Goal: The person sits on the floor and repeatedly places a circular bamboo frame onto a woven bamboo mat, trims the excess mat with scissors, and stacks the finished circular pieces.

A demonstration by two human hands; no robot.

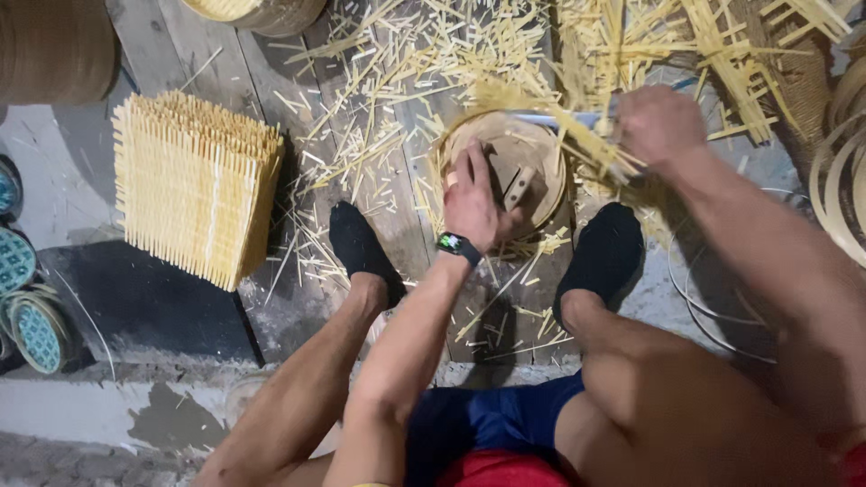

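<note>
A round bamboo steamer ring (541,144) lies on the wooden floor between my two feet in black socks. My left hand (474,194) presses down inside it, next to a small wooden block (518,188). My right hand (658,124) is closed on the handle of a knife; its blade (550,118) reaches left across the ring's far rim. Yellow bamboo strips (591,144) stick out over that rim under the blade. A dark watch sits on my left wrist.
A stack of square woven bamboo mats (194,185) stands at the left. Cut bamboo slivers (388,81) litter the planks. Bamboo hoops (839,180) lie at the right, round containers at the top left, and patterned teal discs (36,334) at the far left.
</note>
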